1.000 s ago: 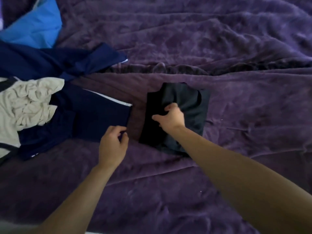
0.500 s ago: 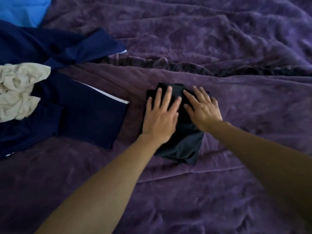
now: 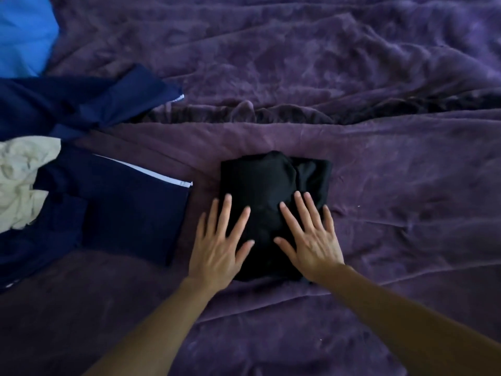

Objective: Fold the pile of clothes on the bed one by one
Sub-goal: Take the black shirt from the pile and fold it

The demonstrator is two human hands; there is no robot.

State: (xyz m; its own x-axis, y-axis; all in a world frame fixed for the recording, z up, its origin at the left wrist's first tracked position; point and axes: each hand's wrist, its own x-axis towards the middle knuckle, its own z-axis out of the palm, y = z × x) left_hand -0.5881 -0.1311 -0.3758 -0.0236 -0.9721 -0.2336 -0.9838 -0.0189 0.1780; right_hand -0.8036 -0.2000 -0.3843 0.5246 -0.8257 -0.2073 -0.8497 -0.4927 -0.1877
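A folded black garment [image 3: 268, 185] lies in a compact rectangle in the middle of the purple bed cover [image 3: 379, 185]. My left hand [image 3: 221, 245] presses flat on its near left part, fingers straight and spread. My right hand [image 3: 311, 237] presses flat on its near right part, fingers spread too. To the left lies the pile: a navy garment with a white stripe [image 3: 122, 213], a crumpled cream garment [image 3: 21, 180] on top of it, and a bright blue one [image 3: 24, 33] at the far left corner.
The purple bed cover is wrinkled, with a deep dark fold [image 3: 271, 112] running across behind the black garment. Open cover stretches to the right and toward me.
My left hand left the navy garment's edge and joined the right on the black one. Both flat hands have since slid toward me over the black garment.
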